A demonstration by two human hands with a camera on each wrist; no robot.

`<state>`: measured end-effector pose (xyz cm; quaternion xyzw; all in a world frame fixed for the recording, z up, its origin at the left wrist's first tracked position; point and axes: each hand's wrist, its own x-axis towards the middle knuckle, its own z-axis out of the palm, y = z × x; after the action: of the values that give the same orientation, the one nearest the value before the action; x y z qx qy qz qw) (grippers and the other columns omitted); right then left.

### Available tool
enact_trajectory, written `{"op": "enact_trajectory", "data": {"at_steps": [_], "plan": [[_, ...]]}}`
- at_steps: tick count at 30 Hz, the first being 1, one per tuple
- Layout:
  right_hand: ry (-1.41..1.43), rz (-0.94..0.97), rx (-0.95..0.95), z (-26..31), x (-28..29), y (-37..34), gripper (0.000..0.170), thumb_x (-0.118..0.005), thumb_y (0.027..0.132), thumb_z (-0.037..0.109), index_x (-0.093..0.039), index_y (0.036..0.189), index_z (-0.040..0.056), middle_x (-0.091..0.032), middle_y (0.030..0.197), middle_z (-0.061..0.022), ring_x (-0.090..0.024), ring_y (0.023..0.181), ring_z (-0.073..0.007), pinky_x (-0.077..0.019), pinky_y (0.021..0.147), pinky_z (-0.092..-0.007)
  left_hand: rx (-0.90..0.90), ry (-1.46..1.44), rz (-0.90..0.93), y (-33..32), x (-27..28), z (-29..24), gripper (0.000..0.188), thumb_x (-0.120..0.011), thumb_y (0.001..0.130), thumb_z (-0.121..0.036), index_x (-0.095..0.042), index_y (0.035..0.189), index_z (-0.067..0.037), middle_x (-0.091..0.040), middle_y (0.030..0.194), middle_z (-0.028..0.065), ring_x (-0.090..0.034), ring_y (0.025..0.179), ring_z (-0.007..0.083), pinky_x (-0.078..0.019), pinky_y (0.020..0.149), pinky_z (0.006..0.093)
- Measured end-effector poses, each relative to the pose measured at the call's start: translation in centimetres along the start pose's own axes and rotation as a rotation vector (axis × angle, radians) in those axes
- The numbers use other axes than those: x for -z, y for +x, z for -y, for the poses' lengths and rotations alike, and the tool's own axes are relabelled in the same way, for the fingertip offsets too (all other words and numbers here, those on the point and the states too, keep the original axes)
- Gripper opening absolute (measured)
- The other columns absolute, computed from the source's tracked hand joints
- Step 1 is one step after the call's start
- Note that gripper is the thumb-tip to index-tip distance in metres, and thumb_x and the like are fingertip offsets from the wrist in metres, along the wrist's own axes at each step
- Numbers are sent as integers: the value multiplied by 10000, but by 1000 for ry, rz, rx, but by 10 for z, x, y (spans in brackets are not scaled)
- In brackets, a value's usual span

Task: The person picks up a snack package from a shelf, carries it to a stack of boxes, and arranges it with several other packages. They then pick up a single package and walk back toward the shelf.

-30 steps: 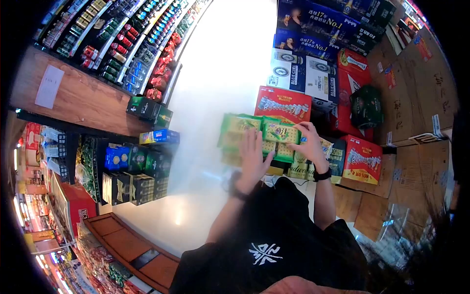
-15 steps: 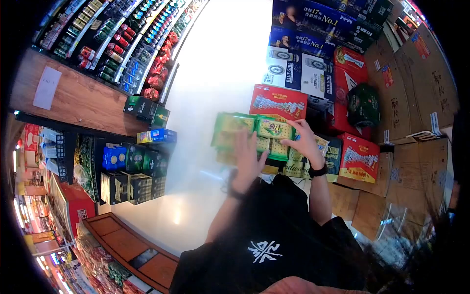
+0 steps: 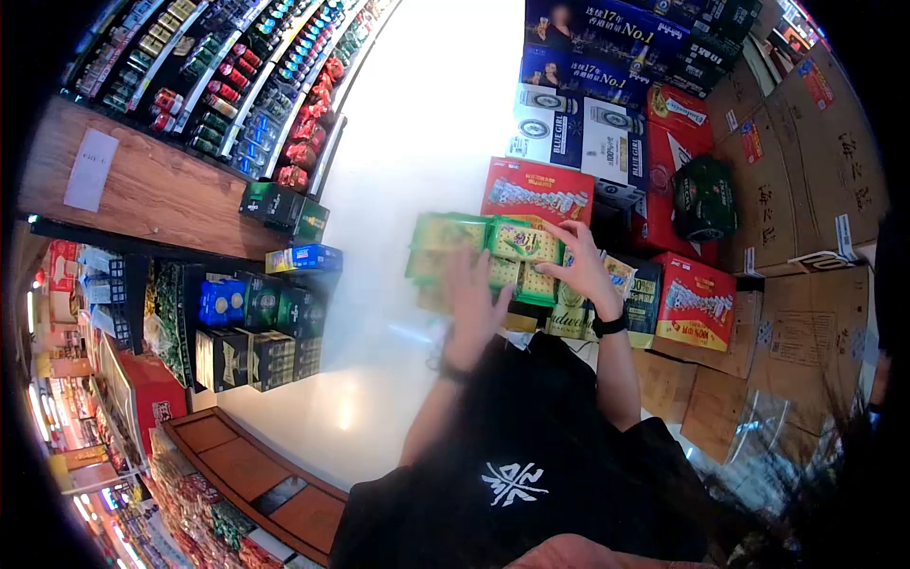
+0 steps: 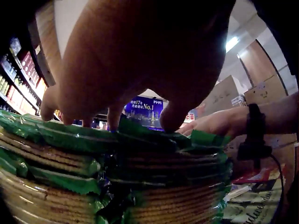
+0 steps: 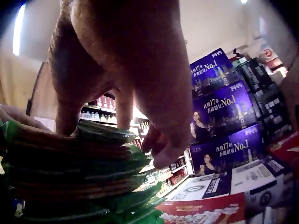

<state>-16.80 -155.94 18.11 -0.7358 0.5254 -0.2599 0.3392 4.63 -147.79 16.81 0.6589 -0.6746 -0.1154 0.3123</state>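
Green-wrapped cracker packets (image 3: 519,239) lie stacked in rows in front of the person, their square crackers showing through clear windows. Over the left-hand packets spreads the blurred left hand (image 3: 471,303), palm down. Its fingertips stand on the top wrappers (image 4: 77,137) in the left wrist view, thumb apart from the fingers. At the stack's right end, the right hand (image 3: 586,270) holds a top packet, thumb on the near side and fingers on the far side. The right wrist view shows that packet's end (image 5: 105,130) between thumb and fingers, with several layers below.
A red beer carton (image 3: 540,190) stands just beyond the packets. White and blue cartons (image 3: 616,142) and blue ones (image 3: 607,38) are piled behind. Brown boxes (image 3: 815,322) line the right side. Across the pale floor (image 3: 379,351), shelves of drinks (image 3: 246,85) run along the left.
In the head view, the packets, both hands and nearby cartons sit slightly farther left and up. The left hand stays spread over the packets; the right hand keeps to the same packet end.
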Motion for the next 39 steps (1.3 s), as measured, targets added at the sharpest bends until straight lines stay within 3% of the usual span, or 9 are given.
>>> {"op": "enact_trajectory", "data": {"at_steps": [4,10,14,17,25,28,32,37,39], "plan": [[62,19,-4,3,2,-4,894,-850,698,295,-410,1450,98,-397,1420,-176,-374,1349,-331,-354,1095,-397,38,22,-8,-1,3,-4,697,-753,757,-230,-463,1374,-88,-253,1547,180,-166,1439,401,-129,1142,564],[11,-182,46,-5,5,-23,923,-856,683,206,-377,1457,52,-369,1461,-172,-320,1390,-320,-315,1128,-405,89,-69,-91,-11,25,-25,625,-787,723,-228,-542,1279,-85,-348,1490,162,-268,1377,391,-238,1110,520],[89,-463,146,-3,2,-60,419,-757,766,58,-613,1156,3,-573,1183,-157,-568,1092,-288,-454,946,-372,99,-216,-175,-53,7,-6,442,-733,764,-163,-595,1172,-64,-534,1291,170,-448,1207,377,-309,1046,489],[154,-457,99,6,-6,-102,214,-719,831,100,-661,1023,24,-655,991,-152,-616,961,-305,-484,850,-405,38,-340,-148,-70,6,4,324,-644,838,-175,-609,1134,-48,-617,1134,161,-520,1101,362,-347,1010,467],[185,64,447,48,-65,-150,111,-652,839,26,-671,948,14,-630,828,-114,-610,782,-284,-493,687,-346,45,-434,-20,-128,14,7,295,-429,964,-199,-628,1095,-24,-646,1005,130,-577,971,327,-413,916,441],[159,194,590,73,-75,-152,127,-639,834,14,-678,954,6,-635,844,-131,-609,790,-302,-498,689,-361,145,-526,-9,-157,25,13,287,-429,968,-178,-627,1097,-16,-646,1004,142,-592,936,324,-439,880,422],[156,322,644,90,-106,-177,115,-633,831,12,-666,939,-11,-633,861,-149,-611,789,-306,-497,688,-368,211,-299,-42,-222,45,13,268,-464,958,-181,-634,1065,-4,-645,999,163,-595,954,341,-447,875,416],[219,652,754,134,-125,-223,80,-621,821,1,-609,896,-24,-602,823,-165,-600,770,-333,-489,664,-378,247,-338,-235,-310,76,-8,176,-624,902,-160,-656,1017,-31,-664,935,144,-635,867,314,-487,795,400],[333,806,697,160,-126,-251,90,-616,823,6,-608,909,-20,-601,836,-167,-598,781,-342,-488,679,-387,411,-378,-209,-352,76,-17,191,-630,907,-178,-654,1026,-31,-668,948,140,-637,874,318,-490,803,402]]}}
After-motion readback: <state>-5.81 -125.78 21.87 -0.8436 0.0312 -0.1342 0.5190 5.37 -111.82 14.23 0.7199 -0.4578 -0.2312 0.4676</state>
